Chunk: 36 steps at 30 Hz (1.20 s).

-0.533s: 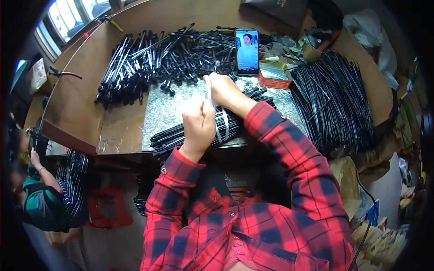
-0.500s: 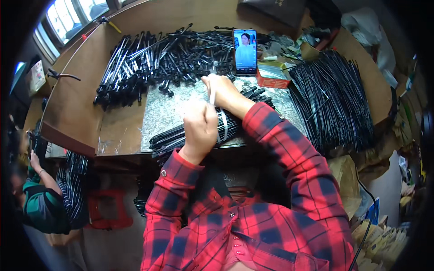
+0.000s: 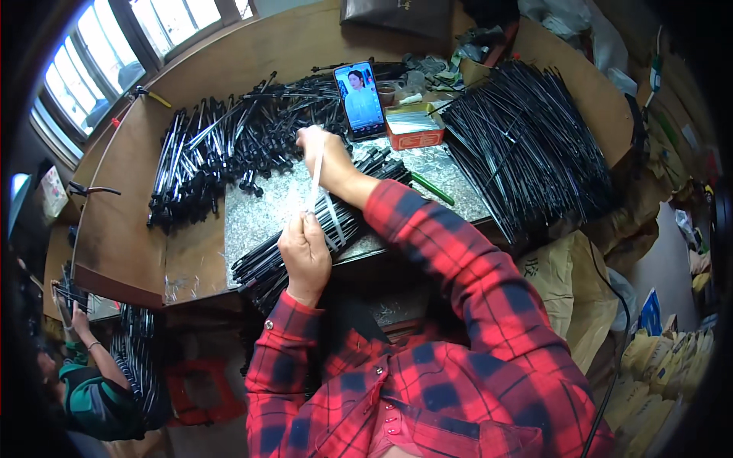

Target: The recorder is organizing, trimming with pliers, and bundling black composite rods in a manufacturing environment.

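A bundle of thin black rods lies slantwise along the near edge of a speckled metal sheet, with a white band around it. From this band a narrow white strip stretches up between my hands. My left hand pinches the strip's lower part, just over the bundle. Beyond the bundle, my right hand is closed on the strip's upper part; its fingertips are partly hidden. A green pen-like stick lies right of the bundle.
Loose black rods with thick ends are heaped at back left, longer thin black rods at right. A phone stands beside a red tin of pale strips. A raised wooden rim borders the bench. Another person works at far left.
My hands have drawn apart, so the white strip now shows taut between them. The view has shifted, and the green stick has come into sight beside my right forearm.
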Each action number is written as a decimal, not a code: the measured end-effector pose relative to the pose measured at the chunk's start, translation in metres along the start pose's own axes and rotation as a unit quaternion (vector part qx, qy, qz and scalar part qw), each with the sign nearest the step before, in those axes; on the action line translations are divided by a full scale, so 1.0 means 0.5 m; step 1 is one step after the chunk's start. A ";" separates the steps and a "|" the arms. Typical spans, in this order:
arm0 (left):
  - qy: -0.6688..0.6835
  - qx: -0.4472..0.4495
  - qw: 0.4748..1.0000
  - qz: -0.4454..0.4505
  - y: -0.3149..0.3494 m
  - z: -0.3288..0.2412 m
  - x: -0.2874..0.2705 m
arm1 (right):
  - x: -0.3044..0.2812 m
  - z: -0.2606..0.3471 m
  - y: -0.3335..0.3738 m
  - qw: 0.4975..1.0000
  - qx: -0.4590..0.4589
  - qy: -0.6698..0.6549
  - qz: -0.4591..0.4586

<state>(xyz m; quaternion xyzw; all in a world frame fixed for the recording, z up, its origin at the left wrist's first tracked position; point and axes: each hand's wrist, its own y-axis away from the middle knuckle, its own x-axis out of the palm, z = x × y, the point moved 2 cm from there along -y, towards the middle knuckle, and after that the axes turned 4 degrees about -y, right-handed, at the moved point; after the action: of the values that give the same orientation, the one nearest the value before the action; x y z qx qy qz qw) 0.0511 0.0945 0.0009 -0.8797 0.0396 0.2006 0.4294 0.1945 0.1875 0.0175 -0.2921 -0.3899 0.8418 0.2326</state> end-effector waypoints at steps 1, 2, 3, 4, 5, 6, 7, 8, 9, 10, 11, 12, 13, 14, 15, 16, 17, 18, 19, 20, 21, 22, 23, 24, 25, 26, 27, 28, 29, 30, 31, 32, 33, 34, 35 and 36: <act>0.009 -0.026 1.000 -0.008 -0.005 0.001 0.004 | -0.014 -0.002 0.007 0.988 0.063 -0.131 -0.058; 0.003 -0.025 1.000 -0.009 -0.008 0.006 -0.001 | -0.029 0.022 0.003 0.989 -0.033 -0.084 -0.114; 0.013 -0.072 0.997 -0.011 -0.009 0.018 -0.004 | -0.045 0.025 0.019 0.931 0.135 -0.325 -0.091; 0.027 -0.121 0.992 -0.014 -0.009 0.028 -0.004 | -0.080 0.086 0.030 0.791 0.293 -0.534 -0.057; 0.006 -0.100 0.995 -0.003 -0.020 0.004 0.000 | -0.113 0.125 0.037 0.827 0.253 -0.499 -0.052; 0.014 -0.095 0.995 0.003 -0.027 -0.012 0.007 | -0.142 0.147 0.046 0.862 0.212 -0.459 -0.050; -0.007 -0.048 0.998 0.051 -0.031 -0.026 0.013 | -0.159 0.156 0.057 0.897 0.164 -0.410 -0.016; -0.037 -0.003 0.995 0.094 -0.030 -0.030 0.003 | -0.150 0.180 0.062 0.919 0.111 -0.378 -0.003; 0.010 0.010 0.994 0.105 -0.025 -0.027 -0.004 | -0.146 0.197 0.060 0.935 0.070 -0.346 0.021; 0.030 0.019 0.991 0.130 -0.021 -0.025 -0.016 | -0.146 0.214 0.054 0.950 0.028 -0.309 0.044; 0.009 0.066 0.982 0.175 -0.024 -0.034 -0.022 | -0.144 0.214 0.049 0.949 0.042 -0.307 0.053; -0.013 0.114 0.969 0.218 -0.026 -0.043 -0.026 | -0.138 0.213 0.044 0.949 0.057 -0.304 0.061; -0.007 0.120 0.968 0.221 -0.024 -0.041 -0.024 | -0.130 0.206 0.035 0.952 0.041 -0.300 0.039; -0.011 0.111 0.967 0.227 -0.022 -0.037 -0.018 | -0.126 0.195 0.028 0.964 0.035 -0.260 0.044; -0.014 0.102 0.967 0.233 -0.019 -0.031 -0.013 | -0.129 0.187 0.032 0.975 0.020 -0.215 0.051; -0.008 0.038 0.971 0.235 -0.012 -0.010 -0.012 | -0.133 0.186 0.035 0.984 0.007 -0.169 0.059; 0.022 0.024 0.979 0.199 -0.009 0.000 -0.010 | -0.132 0.191 0.040 0.987 0.012 -0.144 0.075; 0.054 0.009 0.985 0.163 -0.009 0.007 -0.008 | -0.138 0.196 0.054 0.990 0.028 -0.106 0.089; 0.061 -0.008 0.981 0.186 -0.007 0.016 0.000 | -0.162 0.189 0.076 0.994 0.017 -0.055 0.088; 0.061 -0.027 0.976 0.206 -0.008 0.021 -0.006 | -0.176 0.187 0.098 0.996 0.003 -0.010 0.089; 0.076 -0.025 0.979 0.185 -0.012 0.019 -0.008 | -0.176 0.178 0.126 0.994 0.022 0.026 0.107; 0.064 -0.041 0.982 0.173 -0.020 -0.005 -0.011 | -0.185 0.172 0.151 0.992 0.054 -0.002 0.113; 0.045 -0.054 0.982 0.175 -0.022 -0.006 -0.013 | -0.179 0.159 0.180 0.987 0.080 -0.061 0.123; 0.024 -0.068 0.982 0.175 -0.025 -0.002 -0.015 | -0.172 0.147 0.207 0.978 0.104 -0.122 0.131; 0.030 -0.069 0.983 0.166 -0.025 -0.002 -0.022 | -0.165 0.160 0.221 0.976 0.097 -0.150 0.124; 0.038 -0.070 0.984 0.160 -0.025 -0.005 -0.019 | -0.166 0.172 0.232 0.974 0.092 -0.174 0.115; 0.048 -0.077 0.983 0.156 -0.027 -0.011 -0.016 | -0.164 0.179 0.237 0.961 0.121 -0.228 0.103; 0.062 -0.095 0.982 0.152 -0.029 -0.015 -0.017 | -0.162 0.187 0.233 0.962 0.103 -0.235 0.094; 0.082 -0.116 0.978 0.153 -0.027 0.000 -0.016 | -0.162 0.187 0.231 0.952 0.131 -0.246 0.126; 0.101 -0.138 0.973 0.154 -0.025 0.018 -0.013 | -0.161 0.186 0.229 0.940 0.159 -0.258 0.157; 0.099 -0.137 0.973 0.154 -0.024 0.021 -0.013 | -0.157 0.181 0.222 0.950 0.150 -0.232 0.145; 0.139 -0.148 0.968 0.147 -0.024 0.022 -0.014 | -0.146 0.171 0.218 0.960 0.140 -0.206 0.131; 0.180 -0.158 0.961 0.139 -0.025 0.021 -0.014 | -0.133 0.155 0.218 0.975 0.119 -0.154 0.108; 0.178 -0.158 0.961 0.139 -0.024 0.024 -0.015 | -0.133 0.157 0.214 0.975 0.118 -0.156 0.107; 0.190 -0.157 0.960 0.136 -0.024 0.025 -0.016 | -0.131 0.159 0.209 0.981 0.109 -0.070 0.141; 0.203 -0.155 0.958 0.133 -0.025 0.026 -0.017 | -0.131 0.161 0.206 0.980 0.099 0.016 0.173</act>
<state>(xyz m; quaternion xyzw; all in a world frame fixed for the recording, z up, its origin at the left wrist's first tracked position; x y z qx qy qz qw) 0.0424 0.1114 0.0063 -0.9446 0.2107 0.0765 0.2397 0.1705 0.0447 -0.0014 -0.3440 -0.2446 0.8989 0.1170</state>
